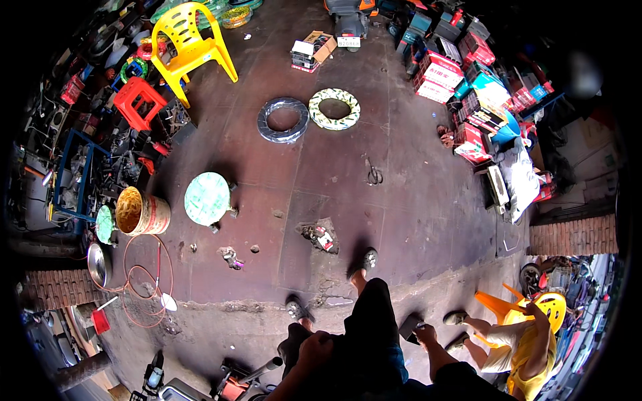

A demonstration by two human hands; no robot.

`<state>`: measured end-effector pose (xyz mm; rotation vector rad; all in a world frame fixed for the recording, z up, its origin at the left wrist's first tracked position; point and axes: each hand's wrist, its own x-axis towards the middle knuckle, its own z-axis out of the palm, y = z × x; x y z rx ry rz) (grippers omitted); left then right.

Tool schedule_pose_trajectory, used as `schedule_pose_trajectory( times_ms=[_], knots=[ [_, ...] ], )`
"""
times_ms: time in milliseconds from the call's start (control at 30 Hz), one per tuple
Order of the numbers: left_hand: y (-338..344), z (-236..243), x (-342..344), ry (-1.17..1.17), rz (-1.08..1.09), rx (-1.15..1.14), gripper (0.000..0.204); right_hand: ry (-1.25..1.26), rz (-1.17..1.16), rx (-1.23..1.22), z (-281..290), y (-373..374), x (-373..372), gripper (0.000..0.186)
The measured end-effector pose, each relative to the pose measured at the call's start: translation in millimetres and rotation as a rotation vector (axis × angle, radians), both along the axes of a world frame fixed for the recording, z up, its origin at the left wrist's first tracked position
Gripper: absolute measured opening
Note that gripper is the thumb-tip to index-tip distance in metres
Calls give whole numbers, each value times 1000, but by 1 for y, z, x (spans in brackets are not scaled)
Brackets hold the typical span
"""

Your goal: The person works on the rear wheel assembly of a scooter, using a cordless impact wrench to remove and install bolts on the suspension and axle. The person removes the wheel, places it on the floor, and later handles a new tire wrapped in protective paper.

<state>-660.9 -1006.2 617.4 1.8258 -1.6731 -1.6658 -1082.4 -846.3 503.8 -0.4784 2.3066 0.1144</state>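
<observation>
Overhead, two wire coils (283, 119), one scissors (374, 175).

A yellow plastic chair (190, 41) stands at the far side of the dark floor (414, 220) beside a red stool (138, 101), and nearer the middle a black coil (283, 119) and a yellow-green coil (334, 108) of hose lie just beside each other. A pair of scissors (373, 174) lies to their right, stacked boxes (455, 80) line the right side, and a tipped-over can (142, 212) rests near a round green stool (207, 198). Thin red wire loops (144, 277) lie below the can, and another person in yellow (528, 344) sits bent forward at the lower right.
</observation>
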Motion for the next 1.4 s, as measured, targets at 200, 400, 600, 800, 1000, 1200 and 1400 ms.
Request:
schedule_pose_trajectory(
  times_ms=[200,400,600,800,1000,1200,1400],
  knots=[
    [-158,-25,-76,-199,200,78,38,66,59,-4,11,-196,-106,45],
    [-255,-53,-130,-230,463,45,31,31,289,-217,26,-523,-196,49],
    [-401,-58,-222,-89,575,-14,32,-69,572,-517,61,-809,-166,47],
    [-515,-136,-347,-4,347,198,34,-129,804,-491,-37,-944,-149,48],
    [-555,-311,-470,39,522,446,38,-44,1413,-189,-195,-1022,-138,68],
    [-602,-513,-578,-142,721,394,63,144,1812,-242,-393,-1119,-134,97],
    [-599,-647,-616,-596,701,146,49,133,1930,-506,-506,-1174,-132,95]
  ],
)
